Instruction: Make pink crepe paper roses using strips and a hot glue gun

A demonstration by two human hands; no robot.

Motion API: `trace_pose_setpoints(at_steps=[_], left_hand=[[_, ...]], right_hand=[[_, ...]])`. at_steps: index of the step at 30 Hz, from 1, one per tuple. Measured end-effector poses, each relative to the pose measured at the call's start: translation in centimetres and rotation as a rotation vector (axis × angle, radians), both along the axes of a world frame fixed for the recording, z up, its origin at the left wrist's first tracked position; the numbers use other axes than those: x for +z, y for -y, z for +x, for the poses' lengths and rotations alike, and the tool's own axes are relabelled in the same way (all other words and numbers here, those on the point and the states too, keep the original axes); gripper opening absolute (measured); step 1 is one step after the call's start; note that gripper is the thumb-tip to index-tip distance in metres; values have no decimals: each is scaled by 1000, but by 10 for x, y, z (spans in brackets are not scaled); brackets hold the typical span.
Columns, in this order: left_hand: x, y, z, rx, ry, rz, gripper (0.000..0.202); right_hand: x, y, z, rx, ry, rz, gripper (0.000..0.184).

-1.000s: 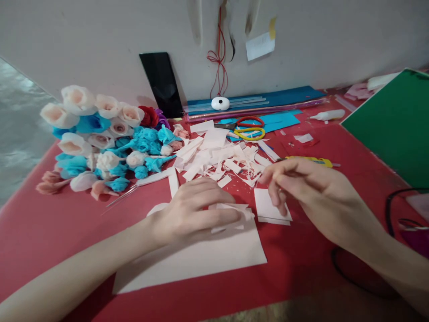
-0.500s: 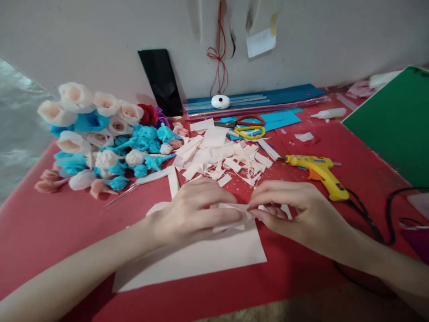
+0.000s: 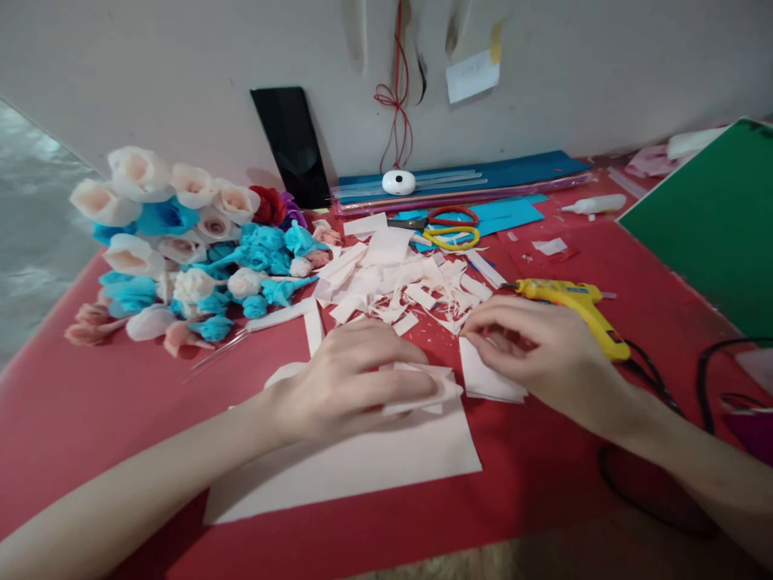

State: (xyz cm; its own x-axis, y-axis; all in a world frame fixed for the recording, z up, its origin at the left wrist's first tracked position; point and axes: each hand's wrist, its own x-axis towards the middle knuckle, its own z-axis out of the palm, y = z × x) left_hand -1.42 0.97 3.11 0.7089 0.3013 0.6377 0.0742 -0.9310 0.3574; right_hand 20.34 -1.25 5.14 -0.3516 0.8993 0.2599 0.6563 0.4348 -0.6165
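Note:
My left hand (image 3: 362, 374) has its fingers curled over a small piece of pale paper (image 3: 448, 388), which looks curled at its right end. Under that hand lies a larger pale sheet (image 3: 356, 475), flat on the red tabletop. To the right, my right hand (image 3: 537, 342) is pinched, its fingertips at the far left corner of a small stack of pale paper pieces (image 3: 492, 377). Whether anything is between those fingertips I cannot make out.
Paper scraps (image 3: 398, 282) lie beyond my hands, with scissors (image 3: 450, 229) behind them. A yellow glue gun (image 3: 580, 310) rests near my right hand, its cord trailing right. Paper flowers (image 3: 199, 242) fill the left. A green board (image 3: 713, 225) stands at right.
My right hand has moved away from the paper piece in my left hand, to the right, over the small stack, which is now uncovered. The left hand stays in place.

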Motion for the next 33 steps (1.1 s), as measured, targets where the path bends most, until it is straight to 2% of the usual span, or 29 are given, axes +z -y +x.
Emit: trace_pose_setpoints(at_steps=[3,5,9,11,15,21,25,28,29,33], left_hand=[[2,0,0,-18,28,-4,9],[4,0,0,-22,49,1,10],[6,-2,2,-9,88,28,12],[7,-2,2,-12,103,40,11],[7,-2,2,-26,122,46,9],[9,-1,1,-32,112,39,10],[11,0,1,-51,126,56,9],[12,1,1,-69,127,46,12],[13,1,0,-69,120,35,12],[12,1,1,-45,129,13,9]], right_hand=[[-4,-12,6,-39,-16,-140,10],[-6,-16,9,7,-98,-388,23],[-7,-13,11,311,-353,-1028,23],[-7,-10,9,426,-482,-1214,21],[-6,-6,3,431,-673,-1371,24],[-7,-5,1,408,-818,-1444,16],[-6,-2,3,409,-774,-1426,10],[-8,-2,1,337,-669,-1300,12],[-9,-2,-1,264,-586,-1161,13],[-11,-4,-5,-107,-270,-328,11]])
